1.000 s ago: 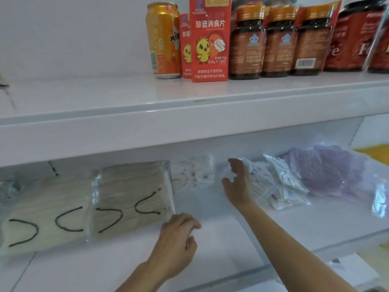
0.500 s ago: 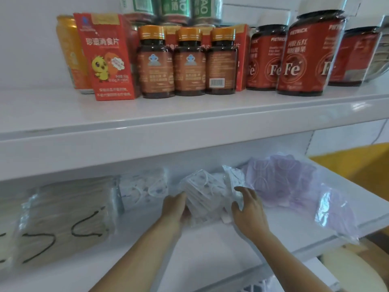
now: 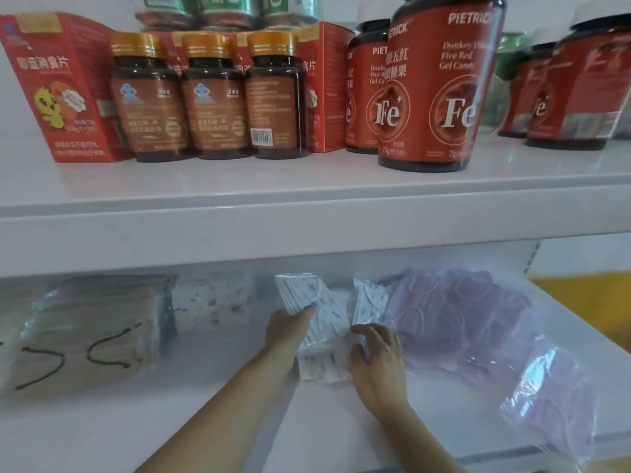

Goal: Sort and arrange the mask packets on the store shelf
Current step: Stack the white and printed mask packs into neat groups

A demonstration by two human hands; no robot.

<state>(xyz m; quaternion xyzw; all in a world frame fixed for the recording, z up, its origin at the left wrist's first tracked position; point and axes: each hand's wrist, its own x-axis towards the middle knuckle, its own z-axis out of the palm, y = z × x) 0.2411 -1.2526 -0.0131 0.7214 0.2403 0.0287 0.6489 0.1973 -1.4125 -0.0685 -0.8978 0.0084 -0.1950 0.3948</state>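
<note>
Both hands gather white mask packets [image 3: 321, 322] mid-shelf [image 3: 205, 421]: left hand [image 3: 288, 327] grasps the tilted stack's left side, right hand [image 3: 377, 356] curls over its right edge, likely to square them.

Left hand [image 3: 290, 327]: mine, bare, no glove; I see no ring or any other wear on the part that shows.
Right hand [image 3: 377, 365]: mine, bare as well, no glove, its back towards my camera, knuckles and fingers in plain view.
Left forearm [image 3: 218, 418]: uncovered all the way to the bottom edge of the view, no sleeve, cuff, watch or band on it.
Right forearm [image 3: 423, 442]: uncovered too, no sleeve or strap anywhere along the part I can see.
Fingernails: too blurred for me to tell anything about them.
Clothing: none of mine comes into view.
</note>
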